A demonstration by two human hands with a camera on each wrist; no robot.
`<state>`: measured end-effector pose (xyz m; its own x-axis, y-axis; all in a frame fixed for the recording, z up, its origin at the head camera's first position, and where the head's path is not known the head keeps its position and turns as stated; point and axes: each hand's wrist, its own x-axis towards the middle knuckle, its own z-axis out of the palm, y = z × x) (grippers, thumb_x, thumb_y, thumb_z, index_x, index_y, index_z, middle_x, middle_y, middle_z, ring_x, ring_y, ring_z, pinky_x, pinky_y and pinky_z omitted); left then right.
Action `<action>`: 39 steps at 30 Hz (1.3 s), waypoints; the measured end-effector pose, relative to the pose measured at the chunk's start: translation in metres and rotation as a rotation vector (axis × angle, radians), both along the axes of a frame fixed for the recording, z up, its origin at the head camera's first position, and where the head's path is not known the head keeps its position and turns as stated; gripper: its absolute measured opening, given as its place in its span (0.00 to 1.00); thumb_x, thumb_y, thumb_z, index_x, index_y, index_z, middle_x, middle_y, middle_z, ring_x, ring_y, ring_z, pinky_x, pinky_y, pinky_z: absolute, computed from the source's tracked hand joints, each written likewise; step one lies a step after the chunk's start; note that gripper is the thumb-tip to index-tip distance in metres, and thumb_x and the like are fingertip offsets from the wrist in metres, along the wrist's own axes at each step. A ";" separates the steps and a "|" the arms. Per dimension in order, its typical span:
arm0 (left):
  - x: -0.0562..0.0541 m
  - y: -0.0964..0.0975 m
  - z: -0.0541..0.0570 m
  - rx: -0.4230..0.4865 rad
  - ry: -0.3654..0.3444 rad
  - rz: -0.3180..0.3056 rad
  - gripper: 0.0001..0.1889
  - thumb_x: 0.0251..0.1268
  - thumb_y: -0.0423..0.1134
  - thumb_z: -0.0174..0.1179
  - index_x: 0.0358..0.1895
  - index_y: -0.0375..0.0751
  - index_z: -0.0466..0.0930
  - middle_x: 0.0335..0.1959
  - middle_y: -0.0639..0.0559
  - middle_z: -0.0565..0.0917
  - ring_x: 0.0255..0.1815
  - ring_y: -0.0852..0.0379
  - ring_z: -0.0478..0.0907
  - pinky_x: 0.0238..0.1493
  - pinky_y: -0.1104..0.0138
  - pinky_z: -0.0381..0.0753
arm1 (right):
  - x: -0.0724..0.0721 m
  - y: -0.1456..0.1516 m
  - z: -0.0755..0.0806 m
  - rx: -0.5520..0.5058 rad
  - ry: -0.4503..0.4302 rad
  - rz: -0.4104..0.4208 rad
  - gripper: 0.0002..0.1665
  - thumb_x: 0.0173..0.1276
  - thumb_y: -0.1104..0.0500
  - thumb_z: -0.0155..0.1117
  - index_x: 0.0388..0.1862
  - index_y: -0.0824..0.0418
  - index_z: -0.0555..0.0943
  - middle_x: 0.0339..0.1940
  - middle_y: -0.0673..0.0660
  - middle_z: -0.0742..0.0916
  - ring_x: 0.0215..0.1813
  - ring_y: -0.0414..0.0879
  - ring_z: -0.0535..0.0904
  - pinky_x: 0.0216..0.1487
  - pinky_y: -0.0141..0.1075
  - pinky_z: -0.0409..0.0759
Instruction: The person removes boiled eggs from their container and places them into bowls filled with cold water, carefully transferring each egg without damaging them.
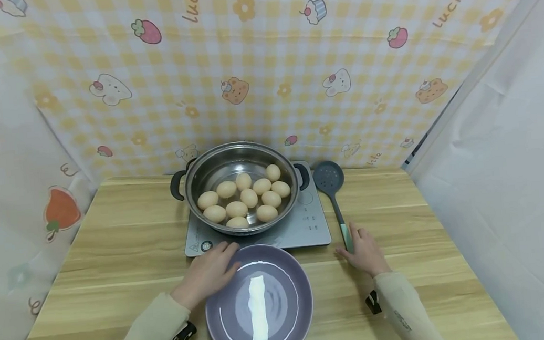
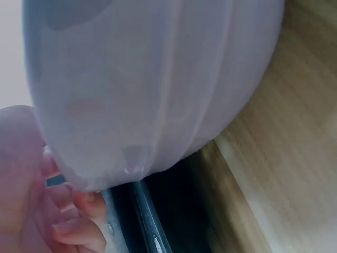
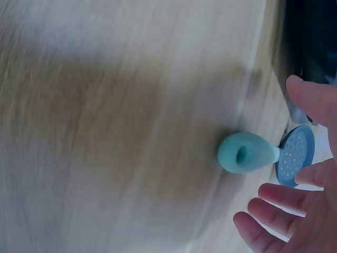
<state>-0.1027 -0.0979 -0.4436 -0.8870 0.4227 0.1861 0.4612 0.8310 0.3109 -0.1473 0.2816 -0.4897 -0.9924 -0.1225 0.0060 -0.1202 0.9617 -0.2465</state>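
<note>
My left hand (image 1: pixel 208 273) is at the upper left rim of a shallow purple plate (image 1: pixel 289 316), thumb over its inner side and fingers outside the rim. The left wrist view shows the plate's pale outer wall (image 2: pixel 152 89) with curled fingers (image 2: pixel 79 232) against its edge. Over on the right, my right hand (image 1: pixel 365 253) hovers by the mint-green handle end of a grey skimmer (image 1: pixel 328 176). Its thumb and fingers (image 3: pixel 281 197) are spread apart, with the handle (image 3: pixel 247 153) beyond the fingertips in the right wrist view.
A steel pot (image 1: pixel 199 220) with two black handles stands on a grey induction cooktop (image 1: pixel 316 235) behind the plate. Several light-brown eggs (image 1: pixel 237 209) lie in it. The wooden table (image 1: pixel 116 244) backs onto a yellow checked curtain (image 1: pixel 269 59); white sheets (image 1: pixel 504 175) hang at both sides.
</note>
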 end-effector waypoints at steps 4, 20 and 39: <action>-0.007 0.002 -0.002 -0.026 0.033 -0.039 0.11 0.55 0.40 0.59 0.41 0.42 0.72 0.28 0.51 0.76 0.23 0.53 0.74 0.20 0.62 0.71 | -0.004 -0.002 -0.007 -0.037 -0.032 -0.022 0.48 0.58 0.50 0.63 0.65 0.77 0.54 0.47 0.74 0.73 0.42 0.58 0.71 0.44 0.49 0.71; -0.020 0.005 -0.027 0.029 0.329 -0.074 0.09 0.57 0.41 0.60 0.26 0.46 0.69 0.15 0.56 0.72 0.12 0.54 0.71 0.12 0.65 0.63 | -0.020 -0.013 -0.015 -0.143 -0.080 -0.179 0.21 0.58 0.68 0.55 0.47 0.83 0.67 0.32 0.69 0.73 0.32 0.54 0.69 0.34 0.45 0.74; -0.021 0.007 -0.033 -0.002 0.357 -0.039 0.11 0.57 0.42 0.60 0.24 0.44 0.68 0.10 0.54 0.71 0.09 0.50 0.71 0.09 0.63 0.62 | -0.025 0.000 0.023 -0.418 -0.144 -0.364 0.20 0.68 0.58 0.44 0.44 0.76 0.71 0.19 0.54 0.72 0.19 0.42 0.64 0.20 0.33 0.64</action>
